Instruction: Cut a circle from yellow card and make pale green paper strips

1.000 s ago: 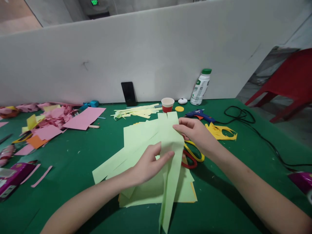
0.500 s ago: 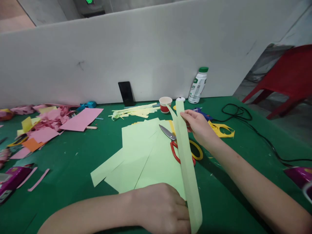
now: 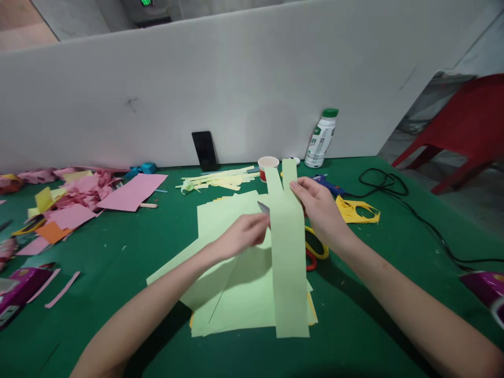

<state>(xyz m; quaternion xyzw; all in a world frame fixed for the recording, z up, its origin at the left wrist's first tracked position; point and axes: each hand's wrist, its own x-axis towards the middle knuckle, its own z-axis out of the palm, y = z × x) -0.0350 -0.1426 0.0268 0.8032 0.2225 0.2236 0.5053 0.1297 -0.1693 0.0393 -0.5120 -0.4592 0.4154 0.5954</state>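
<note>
A long pale green paper strip [image 3: 290, 262] stands in front of me, split at its top into two tabs. My right hand [image 3: 317, 205] pinches it at the right tab. Against the strip's left edge is my left hand [image 3: 248, 233], fingers curled; the fingertips are partly hidden and slightly blurred, so what they hold cannot be made out. Below lies a stack of pale green paper sheets [image 3: 240, 310], with yellow edges showing underneath. Behind the strip are scissors with red and yellow handles [image 3: 323, 247], partly covered.
A paper cup [image 3: 268, 161], a phone [image 3: 205, 150] and a bottle [image 3: 322, 139] stand near the white partition. Pale paper scraps [image 3: 220, 178] lie at the back, pink paper [image 3: 134, 193] at left. A blue tool [image 3: 328, 185] with a black cord [image 3: 417, 210] is on the right.
My left hand has moved up and away from the strip's lower end to its upper left edge. The strip has turned to face me flatter, its two tabs now apart.
</note>
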